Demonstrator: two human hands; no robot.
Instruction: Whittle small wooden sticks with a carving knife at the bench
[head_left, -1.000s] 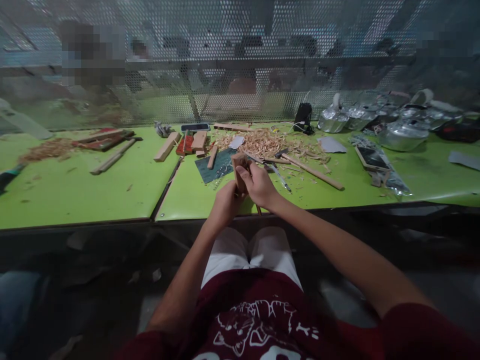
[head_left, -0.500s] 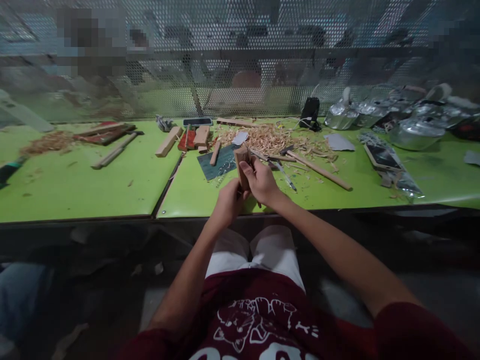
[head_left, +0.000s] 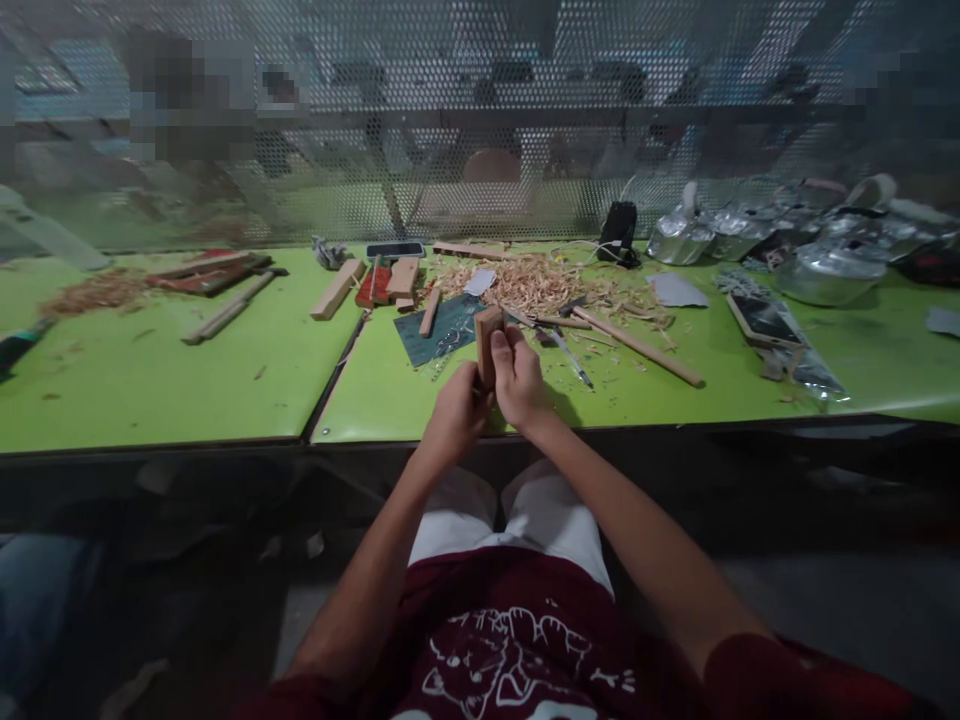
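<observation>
A small wooden block [head_left: 486, 345] is held upright over the bench's front edge. My left hand [head_left: 456, 408] is closed round its lower end. My right hand [head_left: 521, 380] grips the block's right side, with the thumb lying against its face. Behind the block lies a dark green sheet [head_left: 439, 328] with a thin wood strip [head_left: 430, 311] on it. Curled wood shavings [head_left: 536, 283] are heaped beyond my hands. A pen [head_left: 571, 358] and a hammer with a wooden handle [head_left: 637, 345] lie to the right.
On the green bench [head_left: 225, 395], wood blocks [head_left: 337, 288] and another hammer [head_left: 234, 305] lie to the left. A phone [head_left: 765, 320] and foil-like silver objects [head_left: 832, 268] are at the right. A perforated metal screen [head_left: 450, 150] stands along the back.
Both hands and the block have shifted slightly lower. My right hand has turned more upright, moving its wrist leftward, and its forearm has swung inward.
</observation>
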